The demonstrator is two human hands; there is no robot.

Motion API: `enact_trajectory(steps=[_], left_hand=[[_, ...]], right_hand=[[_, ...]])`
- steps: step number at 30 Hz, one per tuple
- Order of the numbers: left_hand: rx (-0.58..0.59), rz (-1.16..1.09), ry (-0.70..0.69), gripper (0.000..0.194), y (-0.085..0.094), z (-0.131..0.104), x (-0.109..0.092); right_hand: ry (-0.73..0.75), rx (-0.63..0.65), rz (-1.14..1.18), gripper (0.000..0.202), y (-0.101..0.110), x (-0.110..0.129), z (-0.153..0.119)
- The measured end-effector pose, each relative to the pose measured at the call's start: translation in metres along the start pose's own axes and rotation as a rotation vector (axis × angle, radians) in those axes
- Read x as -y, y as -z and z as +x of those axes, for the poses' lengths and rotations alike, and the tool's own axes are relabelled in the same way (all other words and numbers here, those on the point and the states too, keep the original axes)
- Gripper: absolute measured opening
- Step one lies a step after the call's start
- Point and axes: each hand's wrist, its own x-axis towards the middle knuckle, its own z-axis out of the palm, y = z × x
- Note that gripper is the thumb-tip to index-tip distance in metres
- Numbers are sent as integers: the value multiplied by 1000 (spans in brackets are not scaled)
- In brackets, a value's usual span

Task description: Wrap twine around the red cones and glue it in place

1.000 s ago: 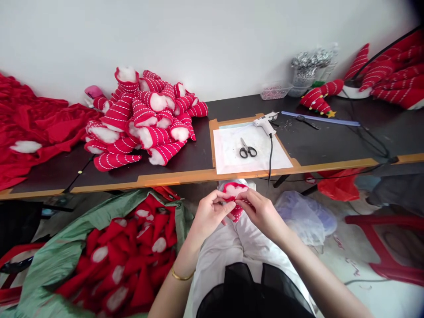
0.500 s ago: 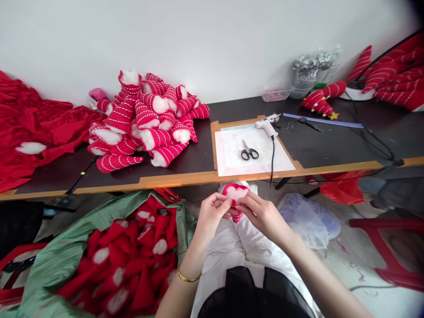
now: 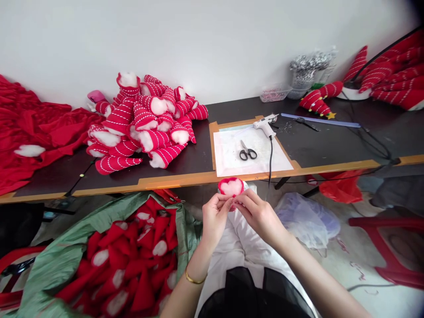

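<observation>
Stuffed red piece (image 3: 231, 187), held above the lap, near the front edge of the black tabletop (image 3: 314, 145). Shows white filling (image 3: 228, 190) inside a red rim at the top. Left of the lap, a green sack (image 3: 49, 269) with more red pieces (image 3: 126, 265) inside. On the tabletop, a heap of striped red pieces (image 3: 145, 117); to its right, a white sheet (image 3: 225, 163). Left hand (image 3: 215, 214), mostly closed, with fingers curled and thumb against them, gripping the stuffed piece at its near side. Right hand (image 3: 260, 215), likewise drawn into a narrow pinch, with thumb and fingertips on the same near side, from the right. Partly on the sheet and well apart from both hands, a white glue gun (image 3: 264, 126); lower down, black-handled scissors (image 3: 248, 151). On the left wrist, a gold bracelet (image 3: 195, 279). Between the two sets of fingertips, only a slight gap or none; too small to tell whether actually touching, or pinching anything besides the red fabric.
</observation>
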Motion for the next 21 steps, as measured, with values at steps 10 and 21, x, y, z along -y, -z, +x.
enact_trajectory(steps=[10,21], left_hand=[[-17,37,-37,25,0,-5,-3],[-14,-47,39,29,3,-3,-7]], right_hand=[[-143,-104,208,19,5,-4,8],[-252,-76,385,30,6,-12,14]])
